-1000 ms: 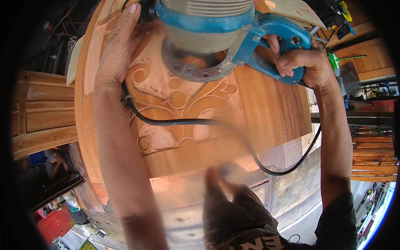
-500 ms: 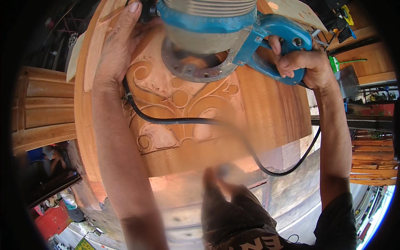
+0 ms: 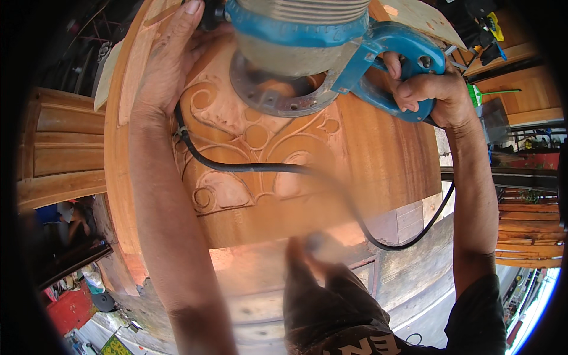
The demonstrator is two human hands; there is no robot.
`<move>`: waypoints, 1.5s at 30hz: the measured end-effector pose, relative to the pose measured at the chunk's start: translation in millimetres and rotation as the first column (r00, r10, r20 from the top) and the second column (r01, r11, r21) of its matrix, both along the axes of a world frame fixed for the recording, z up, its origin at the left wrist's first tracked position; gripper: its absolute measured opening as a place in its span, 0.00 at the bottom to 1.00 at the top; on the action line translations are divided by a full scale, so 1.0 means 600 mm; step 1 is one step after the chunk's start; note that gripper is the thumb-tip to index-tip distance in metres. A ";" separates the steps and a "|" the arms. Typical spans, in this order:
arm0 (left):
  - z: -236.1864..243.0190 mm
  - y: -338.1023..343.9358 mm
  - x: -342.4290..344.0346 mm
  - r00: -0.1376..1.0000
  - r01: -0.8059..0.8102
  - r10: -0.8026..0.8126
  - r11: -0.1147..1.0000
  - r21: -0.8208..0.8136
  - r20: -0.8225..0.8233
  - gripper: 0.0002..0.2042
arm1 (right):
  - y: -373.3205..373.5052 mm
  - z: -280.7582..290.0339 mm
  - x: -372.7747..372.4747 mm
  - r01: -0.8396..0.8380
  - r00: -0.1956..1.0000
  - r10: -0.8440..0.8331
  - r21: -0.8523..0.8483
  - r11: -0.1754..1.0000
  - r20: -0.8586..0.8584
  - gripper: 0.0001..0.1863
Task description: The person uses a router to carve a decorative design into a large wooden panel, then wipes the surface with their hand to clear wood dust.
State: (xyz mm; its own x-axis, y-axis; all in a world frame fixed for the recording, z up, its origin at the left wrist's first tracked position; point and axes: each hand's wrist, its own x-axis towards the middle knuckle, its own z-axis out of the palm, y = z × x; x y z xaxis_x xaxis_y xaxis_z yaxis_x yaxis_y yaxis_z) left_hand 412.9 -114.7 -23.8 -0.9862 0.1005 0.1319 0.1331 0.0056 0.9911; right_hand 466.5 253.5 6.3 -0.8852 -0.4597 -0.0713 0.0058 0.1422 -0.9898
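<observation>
A teal and metal router (image 3: 296, 44) stands over a wooden panel (image 3: 390, 160) carved with scrolls and leaves. My right hand (image 3: 435, 94) is closed on its teal loop handle (image 3: 414, 53). My left hand (image 3: 171, 59) is at the router's left, beside a black knob (image 3: 216, 13), fingers curled; what they hold is hidden. A black cord (image 3: 248, 165) hangs from near my left wrist and loops toward my right forearm. The router's round base shows an open centre; a haze blurs the middle of the lower view.
Panelled wooden pieces (image 3: 65, 154) lie at the left, other boards (image 3: 515, 94) at the right. A green brush (image 3: 476, 94) is beyond my right hand. Stacked timber (image 3: 526, 231) is at the lower right, clutter (image 3: 71, 307) at the lower left. My legs (image 3: 325, 302) show below the panel.
The router and both my hands have shifted very slightly to the right in the picture, while the background at left sits a little higher. Both hands keep the same hold.
</observation>
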 end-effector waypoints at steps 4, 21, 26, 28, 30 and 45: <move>-0.007 0.009 0.001 0.999 0.006 -0.006 1.000 0.000 -0.031 0.41 | 0.004 -0.007 0.000 0.027 0.999 -0.026 0.026 0.999 -0.029 0.10; 0.033 0.074 0.069 0.998 -0.060 0.060 0.998 0.026 -0.020 0.29 | 0.004 -0.015 0.038 0.096 0.994 -0.095 0.007 0.995 -0.058 0.13; 0.024 0.022 0.072 0.996 -0.079 0.082 0.991 0.107 -0.029 0.23 | -0.021 0.008 0.075 0.070 0.998 -0.070 -0.021 0.997 -0.008 0.11; 0.019 -0.023 0.055 0.994 0.100 -0.104 0.990 -0.103 -0.037 0.43 | -0.034 0.017 0.083 0.035 0.999 -0.034 -0.043 0.998 0.029 0.09; 0.016 -0.042 0.056 0.996 0.076 -0.079 0.993 -0.088 -0.033 0.45 | -0.056 0.028 0.086 0.023 0.999 -0.021 -0.043 0.999 0.031 0.10; -0.001 -0.118 0.001 0.993 0.116 -0.115 0.989 -0.094 0.013 0.55 | -0.141 0.030 0.083 0.117 0.993 -0.116 0.012 0.993 -0.019 0.12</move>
State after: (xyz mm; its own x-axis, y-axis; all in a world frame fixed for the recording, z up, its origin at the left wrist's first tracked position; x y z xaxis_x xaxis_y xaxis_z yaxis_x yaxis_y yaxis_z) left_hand 413.3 -185.4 -24.1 -0.9681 0.2256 0.1092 0.1311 0.0841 0.9878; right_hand 516.4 169.1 24.0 -0.9339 -0.3524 -0.0601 0.0052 0.1548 -0.9879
